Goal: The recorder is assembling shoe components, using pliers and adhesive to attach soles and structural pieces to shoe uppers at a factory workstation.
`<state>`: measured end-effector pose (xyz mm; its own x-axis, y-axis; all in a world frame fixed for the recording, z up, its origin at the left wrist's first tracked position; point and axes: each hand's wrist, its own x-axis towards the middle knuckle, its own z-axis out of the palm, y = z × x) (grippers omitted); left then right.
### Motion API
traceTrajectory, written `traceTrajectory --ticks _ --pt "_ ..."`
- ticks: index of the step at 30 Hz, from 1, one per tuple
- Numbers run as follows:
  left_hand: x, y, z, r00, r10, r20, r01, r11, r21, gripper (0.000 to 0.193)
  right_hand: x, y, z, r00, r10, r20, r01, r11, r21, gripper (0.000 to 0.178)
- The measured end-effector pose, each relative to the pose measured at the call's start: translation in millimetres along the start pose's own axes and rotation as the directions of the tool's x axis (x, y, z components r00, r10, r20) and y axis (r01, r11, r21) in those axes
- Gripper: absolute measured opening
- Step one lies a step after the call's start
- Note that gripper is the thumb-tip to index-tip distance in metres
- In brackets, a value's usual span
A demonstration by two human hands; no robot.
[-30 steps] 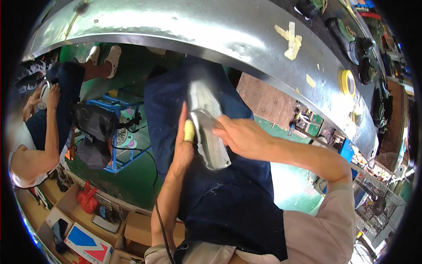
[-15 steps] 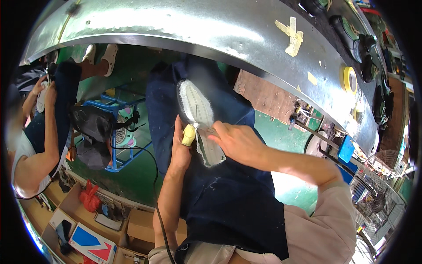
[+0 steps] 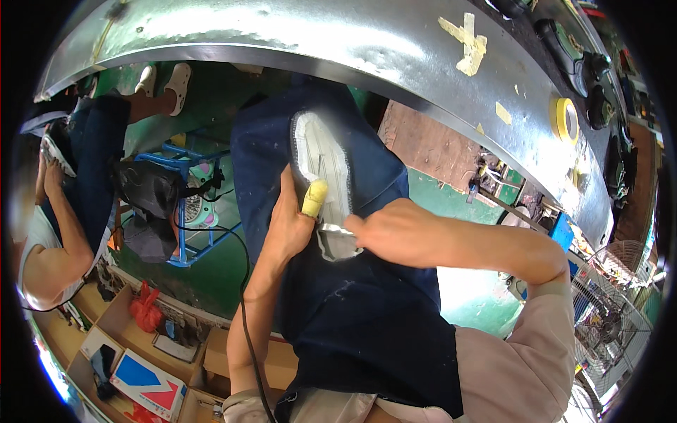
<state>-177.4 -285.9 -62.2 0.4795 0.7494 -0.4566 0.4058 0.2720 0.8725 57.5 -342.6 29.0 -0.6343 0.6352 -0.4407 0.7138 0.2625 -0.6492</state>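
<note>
The person sits with a dark blue apron point(image 3: 352, 310) spread over the lap and a white shoe sole point(image 3: 323, 180) lying on it, tread side up, toe pointing to the far side, under the curved edge of the metal desk point(image 3: 296, 35). The left hand point(image 3: 285, 225) cups the sole's left edge, and its grip is clenched around a small yellow block point(image 3: 314, 197), which looks like a rubber eraser or crepe pad pressed flat against the white surface about halfway along. The right hand point(image 3: 384, 229) comes in from the right and pins the near end of the sole against the lap; its fingers curl down onto the heel part, so that grip is closed on the sole itself. I judge the step in hand to be rubbing or cleaning the sole surface with the yellow block, with the work sitting near the middle of the sole. A next stroke would call for firm pressure from the left thumb side while the right hand keeps the heel from sliding on the cloth. On the desk, well apart to the right, lies a roll of yellow tape point(image 3: 563, 118). To the left another person point(image 3: 49, 233) sits by a blue metal frame point(image 3: 187, 204), and cardboard boxes point(image 3: 141, 366) stand on the near left.
</note>
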Motion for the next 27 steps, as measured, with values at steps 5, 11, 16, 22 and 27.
traceTrajectory --ticks 5,11,16,22,27 --pt "-7.4 -24.8 14.4 0.979 0.16 -0.127 -0.151 0.985 0.078 0.079 -13.3 17.1 21.4 0.994 0.111 0.018 -0.112 0.952 0.283 0.033" --pt "-39.8 -26.5 31.3 0.981 0.189 -0.033 -0.19 0.926 -0.326 0.11 -26.5 14.3 -3.8 0.884 0.172 0.435 -0.459 0.501 0.734 0.036" --pt "-45.1 -22.0 24.6 0.981 0.187 0.048 -0.17 0.956 -0.241 0.116 -40.4 -2.1 -2.2 0.977 0.17 0.127 -0.198 0.945 0.259 0.032" --pt "-42.5 -16.6 23.7 0.977 0.196 0.086 -0.195 0.981 -0.024 0.139 -35.6 -22.7 -1.0 0.915 0.129 -0.383 -0.068 0.983 0.168 0.029" --pt "-49.0 -21.8 24.6 0.992 0.091 0.086 -0.087 0.995 -0.044 0.158 -7.4 0.5 34.8 0.958 0.095 -0.269 -0.073 0.993 0.094 0.026"
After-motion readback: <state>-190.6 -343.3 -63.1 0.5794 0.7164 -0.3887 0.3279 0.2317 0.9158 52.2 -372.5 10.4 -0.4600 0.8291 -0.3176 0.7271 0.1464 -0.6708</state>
